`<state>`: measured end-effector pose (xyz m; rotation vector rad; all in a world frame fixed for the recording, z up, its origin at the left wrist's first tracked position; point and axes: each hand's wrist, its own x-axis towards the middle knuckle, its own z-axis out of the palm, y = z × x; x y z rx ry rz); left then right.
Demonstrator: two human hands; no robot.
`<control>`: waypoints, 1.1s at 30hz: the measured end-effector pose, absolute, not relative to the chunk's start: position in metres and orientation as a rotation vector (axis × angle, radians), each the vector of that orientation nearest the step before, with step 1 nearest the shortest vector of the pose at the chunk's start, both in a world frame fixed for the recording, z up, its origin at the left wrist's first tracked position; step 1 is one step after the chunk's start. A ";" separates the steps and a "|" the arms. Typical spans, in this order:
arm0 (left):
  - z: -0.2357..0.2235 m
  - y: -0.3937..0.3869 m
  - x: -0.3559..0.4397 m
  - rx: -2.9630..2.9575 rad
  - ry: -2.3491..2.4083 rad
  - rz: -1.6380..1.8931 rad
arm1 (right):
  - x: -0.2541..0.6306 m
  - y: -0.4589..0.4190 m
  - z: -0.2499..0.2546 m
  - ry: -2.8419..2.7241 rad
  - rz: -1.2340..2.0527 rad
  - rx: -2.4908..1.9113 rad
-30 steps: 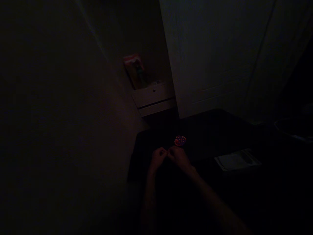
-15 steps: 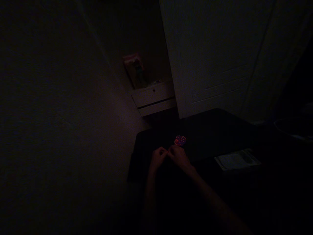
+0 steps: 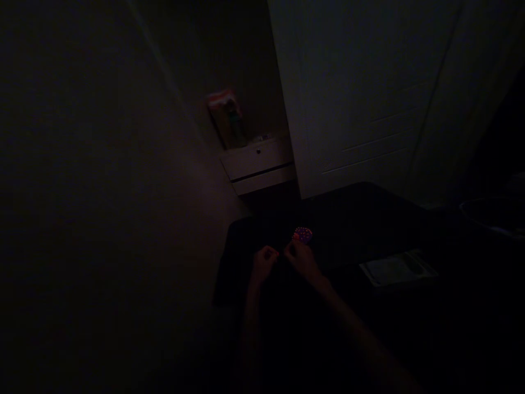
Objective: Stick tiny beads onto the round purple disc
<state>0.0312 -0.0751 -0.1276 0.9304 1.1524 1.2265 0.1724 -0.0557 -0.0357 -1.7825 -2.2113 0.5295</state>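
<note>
The room is very dark. My left hand (image 3: 264, 261) and my right hand (image 3: 301, 258) hover close together over a black table (image 3: 353, 219), fingers curled in pinches with a small gap between them. What the fingers hold is too small and dark to make out. Just beyond my right hand lies a small round heap of pink and purple beads (image 3: 302, 235).
A pale flat packet or sheet (image 3: 396, 268) lies on the table to the right. Behind the table stands a light drawer unit (image 3: 259, 164) with a red and green package (image 3: 226, 117) on top, against the wall. A round rim (image 3: 490, 210) shows at far right.
My two hands, touching at the fingertips before, have drawn slightly apart. Everything else stays as it was.
</note>
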 end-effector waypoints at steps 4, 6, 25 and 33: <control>-0.133 -0.075 0.035 0.927 1.142 1.232 | 0.179 -0.055 -0.044 -2.209 0.552 -1.768; -0.132 -0.076 0.034 0.936 1.139 1.230 | 0.179 -0.055 -0.043 -2.217 0.546 -1.762; -0.138 -0.084 0.041 0.923 1.152 1.208 | 0.182 -0.062 -0.043 -2.376 0.503 -1.809; -0.135 -0.071 0.037 0.945 1.142 1.232 | 0.179 -0.048 -0.040 -2.331 0.540 -1.823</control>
